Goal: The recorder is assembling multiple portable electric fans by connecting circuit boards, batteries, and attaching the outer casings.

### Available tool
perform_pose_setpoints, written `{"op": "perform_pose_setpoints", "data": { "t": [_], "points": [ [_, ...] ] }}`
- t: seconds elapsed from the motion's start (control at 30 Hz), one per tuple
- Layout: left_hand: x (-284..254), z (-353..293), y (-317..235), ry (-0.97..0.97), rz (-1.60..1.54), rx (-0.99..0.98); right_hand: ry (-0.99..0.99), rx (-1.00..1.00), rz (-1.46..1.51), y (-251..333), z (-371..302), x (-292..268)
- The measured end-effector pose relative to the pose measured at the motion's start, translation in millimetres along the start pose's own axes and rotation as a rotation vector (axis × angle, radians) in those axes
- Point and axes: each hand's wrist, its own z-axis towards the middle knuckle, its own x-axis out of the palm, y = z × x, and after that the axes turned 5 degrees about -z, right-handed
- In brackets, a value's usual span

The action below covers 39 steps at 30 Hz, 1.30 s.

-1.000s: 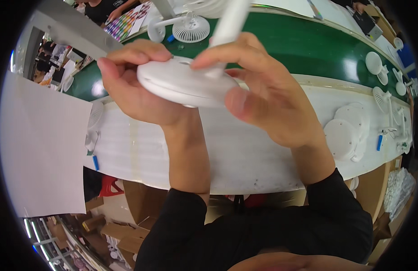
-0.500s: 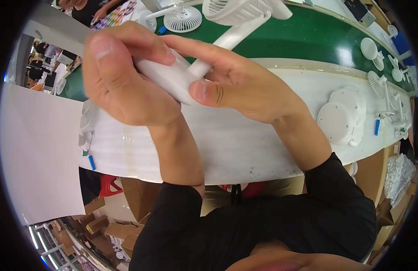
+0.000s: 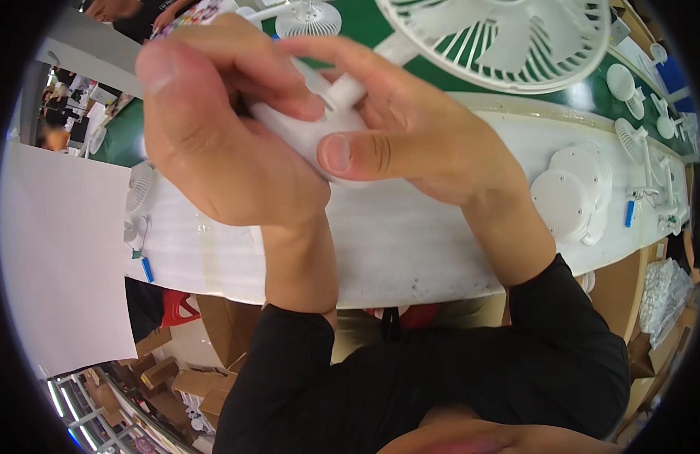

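Both my hands hold a white desk fan [image 3: 509, 47] up over the table. My left hand [image 3: 214, 144] wraps the fan's smooth rounded base [image 3: 298, 135] from the left, its fingertips bent over the top near the stem. From the right, my right hand [image 3: 433, 147] presses its thumb on the base's near side, while its fingers pass behind the stem. The caged fan head, with its blades showing, tilts out to the upper right past my right hand. The underside of the base is hidden by my hands.
White discs [image 3: 562, 204] with screws lie stacked at right, beside a blue cylinder [image 3: 629, 214] and several fan parts. Another blue cylinder [image 3: 147, 270] lies at left, near a white upright sheet [image 3: 62, 257]. Another fan [image 3: 308, 20] stands behind. A person [image 3: 142, 19] is far left.
The fan has turned in my hands: its head has swung right and closer, now showing the grille's face. My left hand has moved slightly right and down; the right thumb stays on the base.
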Motion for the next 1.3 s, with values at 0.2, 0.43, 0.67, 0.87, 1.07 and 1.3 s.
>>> {"op": "perform_pose_setpoints", "data": {
  "t": [0.2, 0.43, 0.67, 0.87, 1.07, 1.3],
  "points": [
    [11, 3, -4, 0.002, 0.017, 0.003, -0.006, -0.098, -0.150, -5, 6, -4],
    [14, 11, -6, -0.237, -0.193, -0.151, 0.038, -0.256, -0.213, -8, 14, -2],
    [20, -3, -9, -0.019, -0.087, -0.029, 0.023, -0.163, -0.242, -12, 4, -11],
    [29, 6, -17, -0.199, -0.144, -0.101, 0.124, -0.348, -0.374, -5, 11, -7],
    [20, -1, -5, -0.111, -0.455, -0.191, 0.110, -0.345, -0.390, -9, 10, -4],
    [37, -2, -14, -0.182, -0.264, -0.126, 0.226, -0.534, -0.660, 5, 8, -12]
  ]
}}
